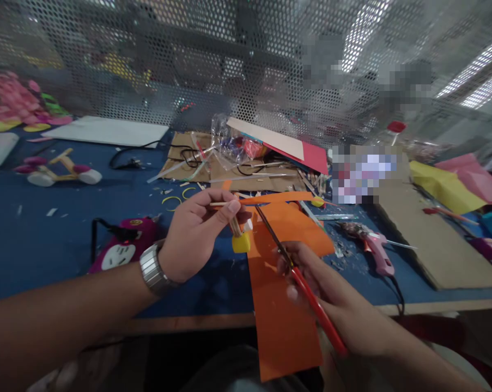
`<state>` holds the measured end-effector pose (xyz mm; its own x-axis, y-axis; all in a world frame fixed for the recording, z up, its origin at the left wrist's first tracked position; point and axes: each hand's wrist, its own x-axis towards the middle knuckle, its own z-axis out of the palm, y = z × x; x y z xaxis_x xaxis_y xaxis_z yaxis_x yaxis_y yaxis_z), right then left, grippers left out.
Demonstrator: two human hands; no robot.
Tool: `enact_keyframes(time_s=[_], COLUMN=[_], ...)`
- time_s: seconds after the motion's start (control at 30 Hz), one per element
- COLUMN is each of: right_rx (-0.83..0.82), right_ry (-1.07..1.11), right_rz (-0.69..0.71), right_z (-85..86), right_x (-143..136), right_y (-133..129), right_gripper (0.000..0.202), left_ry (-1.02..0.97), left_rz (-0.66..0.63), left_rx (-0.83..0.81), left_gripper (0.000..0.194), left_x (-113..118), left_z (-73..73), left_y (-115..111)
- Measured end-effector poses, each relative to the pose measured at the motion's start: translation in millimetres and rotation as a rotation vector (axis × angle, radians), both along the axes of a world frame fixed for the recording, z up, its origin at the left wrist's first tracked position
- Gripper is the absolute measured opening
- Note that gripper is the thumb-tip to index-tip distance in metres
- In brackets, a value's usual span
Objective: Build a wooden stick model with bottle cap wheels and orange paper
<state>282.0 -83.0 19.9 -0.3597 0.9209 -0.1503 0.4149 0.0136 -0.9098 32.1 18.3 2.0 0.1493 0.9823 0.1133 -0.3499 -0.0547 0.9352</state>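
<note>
My left hand (192,231), with a silver watch at the wrist, pinches a small wooden-stick model (235,224) with a yellow block (241,243) at its lower end. From its fingertips a narrow orange paper strip (286,197) stretches to the right. Red-handled scissors (320,316) are gripped in my right hand (315,277), blades pointing up and left, their tips just below the strip. I cannot tell whether they touch it. Beneath both hands, a large orange sheet (286,326) lies over the table edge and hangs toward my lap.
A pink glue gun (376,250) lies at right beside a cardboard sheet (442,239). Leftward are a magenta power strip (121,247) and a wooden-stick vehicle model (66,170). Yellow-handled scissors (172,203), coloured boards (286,144) and plastic wrap lie behind, before a perforated metal screen (168,65).
</note>
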Motion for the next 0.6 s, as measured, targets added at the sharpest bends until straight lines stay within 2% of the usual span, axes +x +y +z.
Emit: enact_keyframes(time_s=[0.1, 0.2, 0.33, 0.5, 0.6], right_rx=[0.024, 0.078, 0.188, 0.416, 0.44], right_ry=[-0.111, -0.157, -0.16, -0.207, -0.226], right_rz=[0.01, 0.0, -0.028, -0.014, -0.041], right_z=[4.3, 0.5, -10.9, -27.1, -36.6], right_x=[-6, -10, -15, -13, -10], right_y=[8, 14, 24, 42, 53], right_gripper=[0.05, 0.054, 0.053, 0.05, 0.044], left_ry=[0.007, -0.016, -0.083, -0.137, -0.163], left_rz=[-0.001, -0.028, -0.073, -0.073, -0.096], left_rx=[-0.004, 0.012, 0.039, 0.09, 0.124], left_gripper=[0.049, 0.049, 0.045, 0.035, 0.027], left_x=[0, 0, -1, -2, -2], left_z=[0.3, 0.5, -1.0, -1.8, 0.9], left_y=[0, -1, -2, -4, -6])
